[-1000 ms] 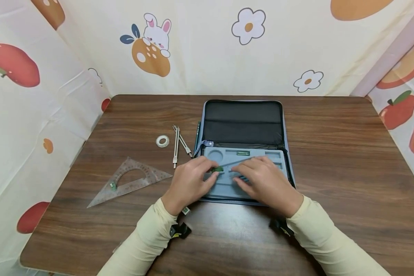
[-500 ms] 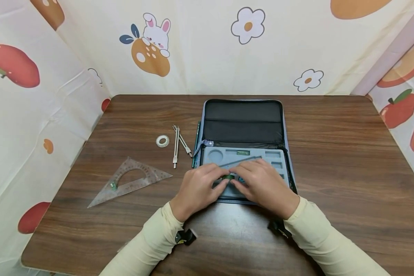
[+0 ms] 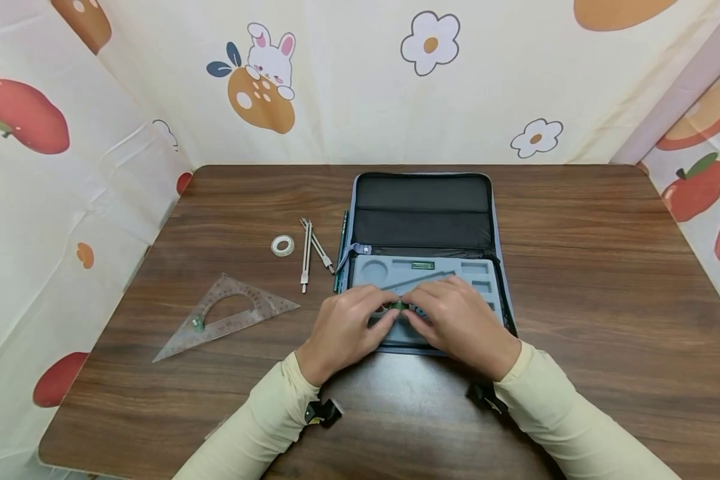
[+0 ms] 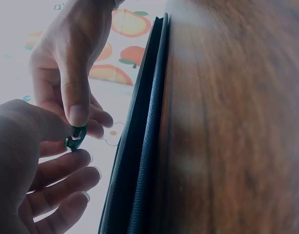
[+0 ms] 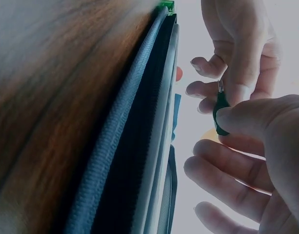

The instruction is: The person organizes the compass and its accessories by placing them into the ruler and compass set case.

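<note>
My left hand (image 3: 348, 330) and right hand (image 3: 459, 320) meet over the front part of an open zip case (image 3: 423, 232). Between them is a small dark green piece (image 5: 221, 114) with a thin metal tip, like a tiny screwdriver. In the right wrist view, my right thumb and forefinger pinch its green body, while left fingertips are at the metal end. The other right fingers spread loosely. From the left wrist view, both thumbs lie right against the green piece (image 4: 76, 138). Under the hands, the case's light blue moulded tray (image 3: 483, 271) is partly hidden.
A small green box (image 3: 423, 265) sits in the tray's rear slot. Left of the case lie dark green pencils (image 3: 342, 253), metal compasses (image 3: 306, 257) and a white tape roll (image 3: 283, 246). Farther left, a clear set square (image 3: 228, 325) has a small green item (image 3: 199, 324) by its cutout.
My left hand has brought the green piece rightward and toward me, and the right fingers have come in to pinch it too. Over the last half second the hands barely move.
</note>
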Tool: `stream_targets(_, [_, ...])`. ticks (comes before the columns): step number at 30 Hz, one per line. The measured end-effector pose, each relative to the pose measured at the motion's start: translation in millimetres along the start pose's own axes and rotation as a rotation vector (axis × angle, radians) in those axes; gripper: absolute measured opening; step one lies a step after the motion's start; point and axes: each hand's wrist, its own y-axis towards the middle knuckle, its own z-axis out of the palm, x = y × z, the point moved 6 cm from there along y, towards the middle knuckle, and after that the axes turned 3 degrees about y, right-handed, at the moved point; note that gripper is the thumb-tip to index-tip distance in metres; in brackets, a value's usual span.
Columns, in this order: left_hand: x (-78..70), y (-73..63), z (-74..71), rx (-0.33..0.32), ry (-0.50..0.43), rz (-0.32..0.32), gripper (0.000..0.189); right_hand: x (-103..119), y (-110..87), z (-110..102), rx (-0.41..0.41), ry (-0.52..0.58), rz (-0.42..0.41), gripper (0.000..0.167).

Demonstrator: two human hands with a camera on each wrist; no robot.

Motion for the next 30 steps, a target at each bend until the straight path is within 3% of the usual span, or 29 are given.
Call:
stream_targets(18, [8.8,-2.3,-0.9,0.008,0.059,-0.059,0.019,-38,-7.4,-20,-0.015,-0.035,0.125,0.011])
stream_targets(30, [9.7,-2.2,1.2,0.026,0.076,-0.053,0.021,-62,-17.3,-36,0.134,-0.071,0.288,0.01])
